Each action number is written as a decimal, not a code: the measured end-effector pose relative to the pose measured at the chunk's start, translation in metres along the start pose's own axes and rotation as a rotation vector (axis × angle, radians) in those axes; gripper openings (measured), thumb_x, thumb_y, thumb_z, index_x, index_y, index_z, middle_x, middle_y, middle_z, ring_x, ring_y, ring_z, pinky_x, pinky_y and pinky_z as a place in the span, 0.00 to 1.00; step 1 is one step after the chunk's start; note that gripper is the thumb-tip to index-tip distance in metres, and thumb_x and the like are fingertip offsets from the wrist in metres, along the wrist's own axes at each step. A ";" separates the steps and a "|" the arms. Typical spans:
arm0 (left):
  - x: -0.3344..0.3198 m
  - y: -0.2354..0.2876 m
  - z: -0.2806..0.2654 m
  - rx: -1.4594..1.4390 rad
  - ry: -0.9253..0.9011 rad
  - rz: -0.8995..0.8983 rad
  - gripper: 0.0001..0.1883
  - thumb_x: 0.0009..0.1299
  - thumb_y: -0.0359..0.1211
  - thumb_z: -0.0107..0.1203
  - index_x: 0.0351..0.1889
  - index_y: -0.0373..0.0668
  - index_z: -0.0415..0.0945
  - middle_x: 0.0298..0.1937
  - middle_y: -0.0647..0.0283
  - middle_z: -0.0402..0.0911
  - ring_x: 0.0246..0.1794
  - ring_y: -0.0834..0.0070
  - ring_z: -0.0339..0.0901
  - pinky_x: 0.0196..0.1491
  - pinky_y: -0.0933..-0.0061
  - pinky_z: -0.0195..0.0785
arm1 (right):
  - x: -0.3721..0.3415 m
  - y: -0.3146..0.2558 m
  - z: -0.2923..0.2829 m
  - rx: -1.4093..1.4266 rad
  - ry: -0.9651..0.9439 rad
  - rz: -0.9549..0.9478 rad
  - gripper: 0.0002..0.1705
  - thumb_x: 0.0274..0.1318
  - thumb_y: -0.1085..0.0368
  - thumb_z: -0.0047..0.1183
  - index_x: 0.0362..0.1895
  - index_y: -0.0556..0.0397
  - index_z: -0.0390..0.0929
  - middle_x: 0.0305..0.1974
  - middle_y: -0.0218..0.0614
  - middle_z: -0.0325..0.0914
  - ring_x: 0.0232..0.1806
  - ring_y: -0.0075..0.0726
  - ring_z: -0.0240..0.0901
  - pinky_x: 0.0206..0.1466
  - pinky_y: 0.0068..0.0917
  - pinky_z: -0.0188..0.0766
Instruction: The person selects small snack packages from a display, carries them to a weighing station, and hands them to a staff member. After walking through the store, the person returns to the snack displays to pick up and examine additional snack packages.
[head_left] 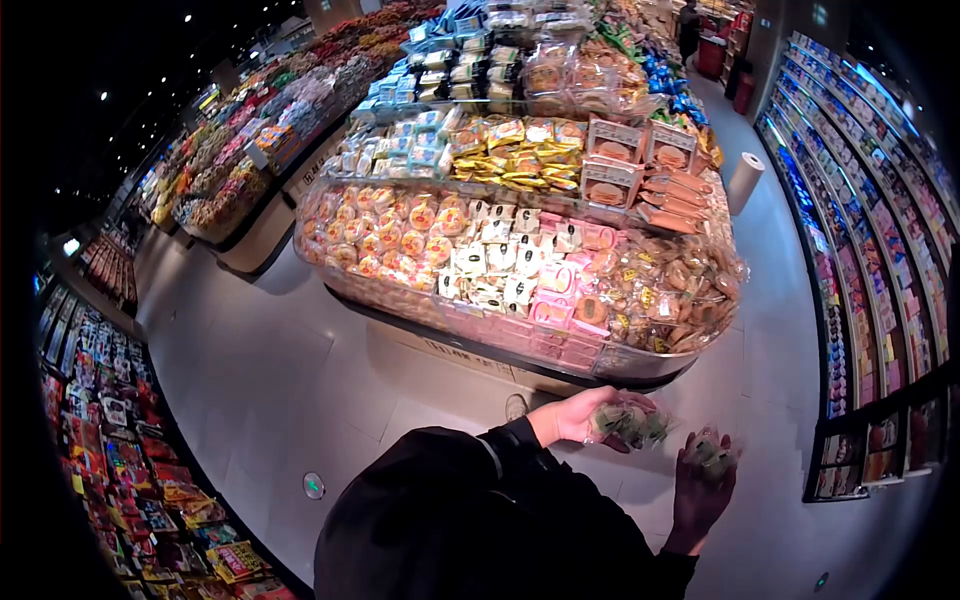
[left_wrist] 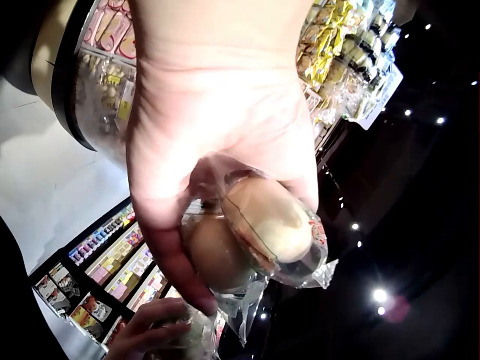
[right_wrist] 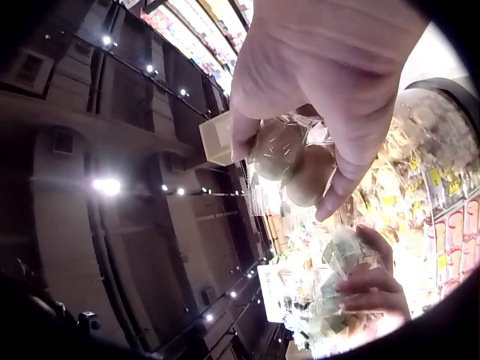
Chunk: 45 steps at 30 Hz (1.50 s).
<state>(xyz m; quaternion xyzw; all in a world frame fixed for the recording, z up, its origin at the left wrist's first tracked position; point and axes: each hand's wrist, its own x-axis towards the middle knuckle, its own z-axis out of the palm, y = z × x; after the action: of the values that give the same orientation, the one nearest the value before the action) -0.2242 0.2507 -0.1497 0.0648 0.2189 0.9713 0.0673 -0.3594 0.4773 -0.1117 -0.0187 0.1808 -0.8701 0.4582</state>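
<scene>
Okay so your left hand [left_wrist: 217, 142] has its thumb and fingers curled round some clear-wrapped rounds [left_wrist: 274, 225], one pale and one browner. Can't tell if they share a bag. Your right hand [right_wrist: 326, 82] is gripping too, thumb on one side and fingers on the other, round a clear packet [right_wrist: 281, 150] with two brown roundish lumps inside. No idea what the food is, the plastic's too shiny. You've got both lots up in the air, side by side but apart, just out past the front edge of the display stand [head_left: 650, 362], near its right corner.

Sleeves are black [head_left: 430, 510]. On the stand, the front tier has clear-wrapped brown packs [head_left: 670, 285] at your right corner, then pink packets [head_left: 565, 300], then white packets [head_left: 490, 255] with dark labels, then round wrapped items [head_left: 405, 230] toward the left corner. Yellow packets [head_left: 520, 155] sit one tier back, and a white roll [head_left: 746, 180] stands by the right edge. Further out you've got a tall shelf [head_left: 880, 250] on your right and bright snack packs [head_left: 140, 470] on your left.
</scene>
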 end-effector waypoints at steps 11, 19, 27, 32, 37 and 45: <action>0.053 0.010 0.029 -0.147 0.171 0.075 0.30 0.69 0.41 0.45 0.67 0.43 0.55 0.67 0.58 0.60 0.63 0.64 0.65 0.62 0.58 0.62 | 0.000 -0.036 -0.025 0.080 -0.018 -0.096 0.29 0.61 0.58 0.40 0.67 0.44 0.55 0.67 0.40 0.55 0.69 0.54 0.47 0.68 0.53 0.50; 0.117 0.020 0.000 -0.128 0.191 0.000 0.30 0.68 0.39 0.44 0.68 0.44 0.52 0.66 0.56 0.61 0.63 0.58 0.65 0.65 0.56 0.59 | 0.037 -0.074 -0.037 -0.050 0.038 -0.209 0.25 0.62 0.57 0.44 0.62 0.47 0.59 0.61 0.45 0.61 0.61 0.55 0.60 0.60 0.47 0.63; 0.291 0.024 -0.035 -0.233 0.023 -0.165 0.27 0.69 0.41 0.40 0.67 0.45 0.57 0.61 0.60 0.67 0.52 0.72 0.73 0.41 0.68 0.75 | 0.106 -0.186 -0.058 -0.158 0.080 -0.293 0.26 0.60 0.53 0.43 0.62 0.42 0.62 0.64 0.39 0.60 0.64 0.53 0.57 0.63 0.47 0.59; 0.386 0.049 -0.036 -0.194 -0.102 -0.142 0.29 0.69 0.41 0.43 0.67 0.43 0.56 0.60 0.60 0.69 0.49 0.73 0.75 0.37 0.73 0.77 | 0.173 -0.267 -0.031 -0.342 0.095 -0.192 0.24 0.63 0.48 0.40 0.59 0.43 0.64 0.59 0.39 0.66 0.60 0.47 0.63 0.53 0.46 0.68; 0.435 0.060 -0.061 -0.255 -0.096 -0.089 0.30 0.67 0.40 0.46 0.67 0.43 0.55 0.61 0.58 0.67 0.53 0.71 0.72 0.42 0.72 0.75 | 0.242 -0.302 -0.029 -0.346 0.274 -0.185 0.24 0.62 0.51 0.43 0.59 0.43 0.61 0.61 0.39 0.62 0.62 0.50 0.60 0.57 0.53 0.64; 0.473 0.095 -0.085 -0.171 0.294 0.062 0.34 0.63 0.37 0.48 0.68 0.42 0.51 0.64 0.54 0.61 0.58 0.63 0.68 0.50 0.63 0.73 | 0.340 -0.347 -0.073 -0.238 0.081 -0.023 0.30 0.49 0.64 0.55 0.59 0.44 0.61 0.62 0.40 0.60 0.63 0.58 0.58 0.65 0.55 0.57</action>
<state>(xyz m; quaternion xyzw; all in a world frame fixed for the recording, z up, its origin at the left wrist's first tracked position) -0.7115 0.2058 -0.1387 -0.0772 0.1406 0.9870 0.0097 -0.8452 0.4042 -0.1099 -0.0395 0.3010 -0.8476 0.4352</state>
